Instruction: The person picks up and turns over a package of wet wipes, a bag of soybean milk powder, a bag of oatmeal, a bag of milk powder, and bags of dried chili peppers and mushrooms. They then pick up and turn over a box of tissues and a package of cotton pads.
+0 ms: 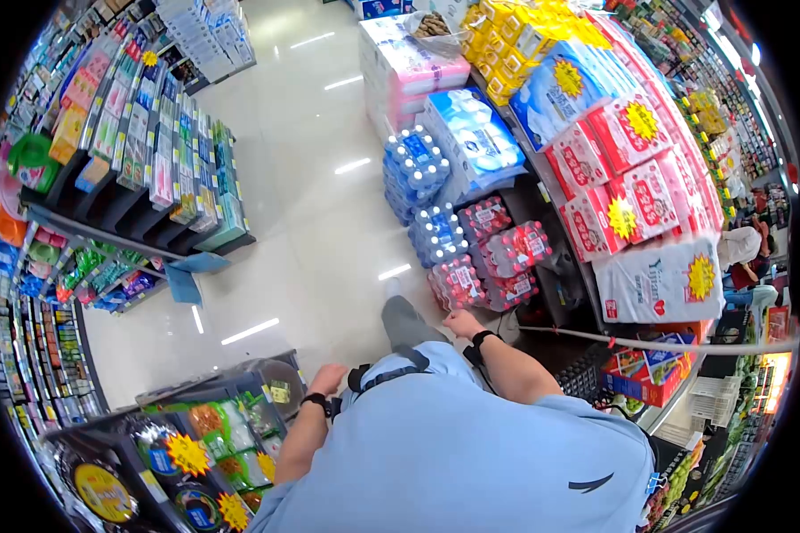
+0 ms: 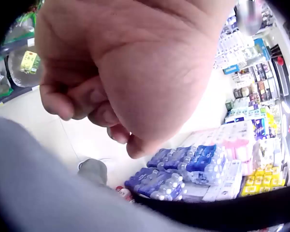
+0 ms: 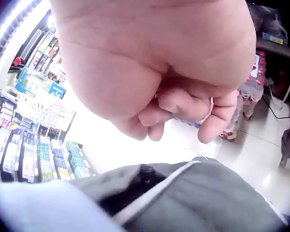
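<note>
My left hand (image 1: pixel 329 379) hangs beside my body, its fingers loosely curled around nothing; the left wrist view shows the same hand (image 2: pixel 130 72) above the floor. On the other side my right hand (image 1: pixel 462 324) is also empty, near packs of red-capped bottles (image 1: pixel 458 282) but with no visible contact. In the right wrist view the fingers of that hand (image 3: pixel 159 72) bend loosely toward the palm. Blue packs of bottled water (image 1: pixel 416 169) stand on the floor ahead, and appear in the left wrist view as stacked packs (image 2: pixel 157 183).
A shelf of boxed goods (image 1: pixel 160 142) stands at the left, above a pale tiled floor (image 1: pixel 302 186). Red and white tissue packs (image 1: pixel 640 195) are piled at the right. A rail (image 1: pixel 649 343) crosses near my right arm. Packaged food (image 1: pixel 231 435) lies at the lower left.
</note>
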{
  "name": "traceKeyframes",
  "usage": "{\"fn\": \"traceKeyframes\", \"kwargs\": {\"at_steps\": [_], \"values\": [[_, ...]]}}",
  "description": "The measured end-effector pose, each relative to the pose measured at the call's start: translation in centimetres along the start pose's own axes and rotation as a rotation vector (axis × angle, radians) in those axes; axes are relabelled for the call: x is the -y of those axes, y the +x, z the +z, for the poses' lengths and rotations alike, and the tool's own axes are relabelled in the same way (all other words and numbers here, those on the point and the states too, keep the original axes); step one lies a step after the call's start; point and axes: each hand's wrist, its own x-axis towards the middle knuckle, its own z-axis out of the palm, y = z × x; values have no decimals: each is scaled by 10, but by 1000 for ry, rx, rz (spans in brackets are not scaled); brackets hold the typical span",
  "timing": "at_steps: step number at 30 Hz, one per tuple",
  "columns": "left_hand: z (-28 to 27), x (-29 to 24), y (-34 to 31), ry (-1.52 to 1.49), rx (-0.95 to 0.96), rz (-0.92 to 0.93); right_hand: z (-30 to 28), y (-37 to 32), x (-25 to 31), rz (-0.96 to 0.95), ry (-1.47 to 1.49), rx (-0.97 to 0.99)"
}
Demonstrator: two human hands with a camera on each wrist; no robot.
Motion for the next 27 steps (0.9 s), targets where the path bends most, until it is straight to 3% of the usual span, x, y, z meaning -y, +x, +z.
{"fn": "traceKeyframes", "kwargs": {"at_steps": [1,2,4,5,6,8,10,12,14,16,18,20,22,24,26,27], "values": [[-19,-15,4,328,53,173,-11,20,16,-3,-3,18],[1,18,29,110,-81,111,-21,41,33,-9,5,24],[-40,-9,40,-13,-101,-48,-41,88,61,-252,-237,-76],[-59,-11,60,87,-133,6,-54,107,85,-277,-307,-56],[-85,-19,73,85,-122,2,-69,124,112,-267,-306,-49],[-149,-43,90,-133,-201,-228,-99,154,161,-161,-381,52],[-186,-42,123,-377,-511,-200,-123,200,194,-302,-516,-28],[-232,-43,159,-442,-528,-217,-139,238,233,-344,-476,-92],[-265,-52,183,-500,-519,-255,-154,242,294,-296,-244,-1],[-317,-72,195,-635,-349,-366,-151,276,311,-345,-350,-73],[-349,-50,221,-581,-312,-380,-157,301,340,-309,-397,-5],[-378,5,249,-517,-271,-388,-159,321,366,-280,-431,-25],[-405,91,272,393,-325,182,-157,342,370,-150,-332,-19],[-444,140,311,117,-116,-247,-159,347,392,-56,-417,-45],[-501,140,341,145,-115,-236,-160,364,417,-59,-319,-25],[-538,124,364,314,-94,-177,-166,371,431,-48,-301,-29]]}}
